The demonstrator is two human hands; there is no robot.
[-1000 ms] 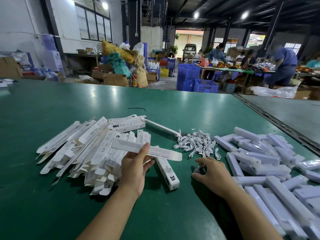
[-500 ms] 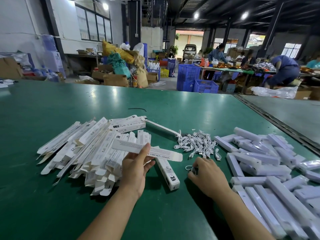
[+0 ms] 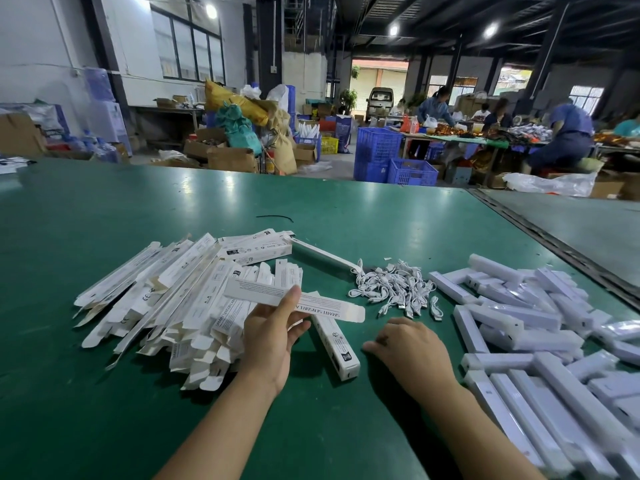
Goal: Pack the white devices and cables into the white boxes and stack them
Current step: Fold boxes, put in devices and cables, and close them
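left grip [image 3: 268,336] thumb-pinching flat box [image 3: 329,308] | right grip [image 3: 412,351] palm down, fingers curled under, contents hidden

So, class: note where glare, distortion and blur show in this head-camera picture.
Head view: ceiling lamps leave pale glare patches on the green table; the wide-angle lens tilts the right-hand pillar; white devices at the lower right corner look soft.

free: far half of green table [image 3: 173,209] | blocked: box pile [image 3: 166,306] left, devices [image 3: 536,323] right, cables [image 3: 394,285] between
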